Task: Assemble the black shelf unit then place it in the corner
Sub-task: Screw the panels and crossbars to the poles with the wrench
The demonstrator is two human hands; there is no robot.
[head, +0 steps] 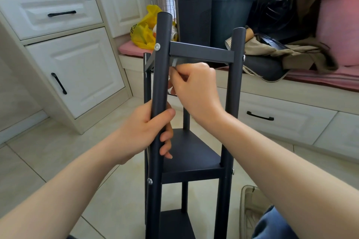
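The black shelf unit (pixel 191 153) stands upright on the tiled floor right in front of me, with round black posts and triangular shelves. My left hand (pixel 147 132) grips the near left post (pixel 162 64) about halfway up. My right hand (pixel 192 87) is curled just under the top shelf (pixel 200 52), beside that post, pinching a small grey tool or fitting (pixel 174 64) against the shelf's underside. Silver screw heads (pixel 157 46) show on the posts at the shelf levels. What the right fingers hold is mostly hidden.
White cabinets with black handles (pixel 62 13) stand at the left. A low bench (pixel 272 91) behind the shelf carries a black computer tower (pixel 194 6), a dark bin (pixel 231 19), a yellow bag (pixel 143 33), cables and a pink tub (pixel 340 25). My knee (pixel 272 225) is at bottom right.
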